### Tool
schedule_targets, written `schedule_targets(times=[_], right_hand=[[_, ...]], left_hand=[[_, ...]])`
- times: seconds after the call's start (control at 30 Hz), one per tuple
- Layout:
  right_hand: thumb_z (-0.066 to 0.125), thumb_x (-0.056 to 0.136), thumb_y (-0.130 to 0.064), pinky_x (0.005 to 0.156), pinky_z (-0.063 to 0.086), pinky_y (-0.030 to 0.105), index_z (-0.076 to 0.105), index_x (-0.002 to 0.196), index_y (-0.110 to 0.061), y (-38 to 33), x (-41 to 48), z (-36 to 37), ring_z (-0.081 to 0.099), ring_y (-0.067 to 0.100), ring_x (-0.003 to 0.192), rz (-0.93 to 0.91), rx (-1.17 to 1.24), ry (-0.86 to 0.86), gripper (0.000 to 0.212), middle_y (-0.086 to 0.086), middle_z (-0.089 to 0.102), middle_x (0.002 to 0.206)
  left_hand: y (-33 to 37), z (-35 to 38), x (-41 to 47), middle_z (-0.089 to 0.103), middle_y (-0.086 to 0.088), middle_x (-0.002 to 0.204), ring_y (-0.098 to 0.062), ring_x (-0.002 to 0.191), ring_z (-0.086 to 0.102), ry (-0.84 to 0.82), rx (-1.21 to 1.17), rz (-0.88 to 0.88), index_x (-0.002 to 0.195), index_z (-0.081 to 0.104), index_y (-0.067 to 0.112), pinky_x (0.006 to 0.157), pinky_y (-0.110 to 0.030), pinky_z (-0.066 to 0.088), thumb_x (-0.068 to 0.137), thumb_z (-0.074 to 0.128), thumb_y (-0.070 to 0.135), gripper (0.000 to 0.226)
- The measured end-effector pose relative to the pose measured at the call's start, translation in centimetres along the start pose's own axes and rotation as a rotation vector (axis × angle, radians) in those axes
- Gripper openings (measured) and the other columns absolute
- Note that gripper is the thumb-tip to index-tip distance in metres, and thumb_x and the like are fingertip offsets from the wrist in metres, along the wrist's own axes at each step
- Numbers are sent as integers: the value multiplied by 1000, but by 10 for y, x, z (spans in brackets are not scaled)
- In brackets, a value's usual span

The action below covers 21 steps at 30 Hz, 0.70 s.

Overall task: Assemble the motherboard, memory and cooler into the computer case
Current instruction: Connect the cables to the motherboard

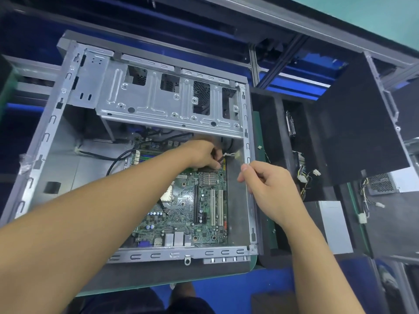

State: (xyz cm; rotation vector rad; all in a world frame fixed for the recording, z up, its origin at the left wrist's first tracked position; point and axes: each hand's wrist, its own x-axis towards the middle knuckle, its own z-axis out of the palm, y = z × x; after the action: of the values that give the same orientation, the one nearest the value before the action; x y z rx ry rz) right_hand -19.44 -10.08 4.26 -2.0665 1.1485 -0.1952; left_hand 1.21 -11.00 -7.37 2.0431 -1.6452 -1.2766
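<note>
Motherboard [204, 214]: a green, rectangular board with 2 long white slots [213, 207], lying flat inside the open grey sheet-metal case [158, 103] at frame centre. The left hand [204, 155] pinches a thin black cable [219, 160] at the board's upper right corner. The right hand [269, 189] is curled over the case's right rim; what it holds cannot be told.

Drive cage [158, 105] overhangs motherboard [205, 200] top; lower board open.
</note>
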Motion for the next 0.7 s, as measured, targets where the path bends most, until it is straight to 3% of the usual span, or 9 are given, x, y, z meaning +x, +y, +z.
schedule_targets(times=[0.07,0.17,0.3,0.37,0.5,0.6,0.7], right_hand=[[52,102,-34,54,34,28,65,74,-31,1,0,1,37,10,50,-5,7,9,32,15,50,62],[52,102,-34,53,34,25,65,75,-32,3,0,1,39,10,51,-19,2,14,31,14,51,63],[52,103,-33,53,34,24,65,75,-33,6,1,2,39,10,51,-30,6,26,31,14,51,63],[53,103,-33,51,32,22,65,75,-33,6,1,3,37,8,50,-34,11,33,31,14,49,62],[53,102,-34,50,30,20,64,74,-33,8,-1,4,35,7,50,-45,13,46,30,5,43,55],[51,99,-38,51,31,20,65,75,-31,8,-1,5,36,7,50,-62,10,58,29,11,47,61],[51,99,-37,50,29,21,65,75,-30,9,-2,6,35,8,50,-60,27,73,28,5,42,55]], left_hand=[[7,1,7,66,6,98,-10,72,56,-13,66,-53,95,60,30,56,-27,34,86,63,58,29],[7,-2,9,63,-7,125,-23,99,60,-23,131,-142,120,63,18,70,-30,37,90,54,61,54],[-1,1,5,67,4,92,-11,69,59,-31,53,-6,91,59,35,57,-27,42,85,67,54,21],[1,6,4,62,8,86,-14,75,59,76,62,-22,89,58,36,64,-28,47,83,69,54,22],[12,23,5,54,13,83,-19,89,58,246,84,-49,90,60,36,66,-28,39,77,72,57,28],[17,29,7,57,2,100,-26,104,52,351,145,-102,94,65,36,79,-35,34,73,71,65,37],[18,29,10,58,2,106,-29,110,45,354,234,-108,92,67,37,82,-37,27,71,67,70,39]])
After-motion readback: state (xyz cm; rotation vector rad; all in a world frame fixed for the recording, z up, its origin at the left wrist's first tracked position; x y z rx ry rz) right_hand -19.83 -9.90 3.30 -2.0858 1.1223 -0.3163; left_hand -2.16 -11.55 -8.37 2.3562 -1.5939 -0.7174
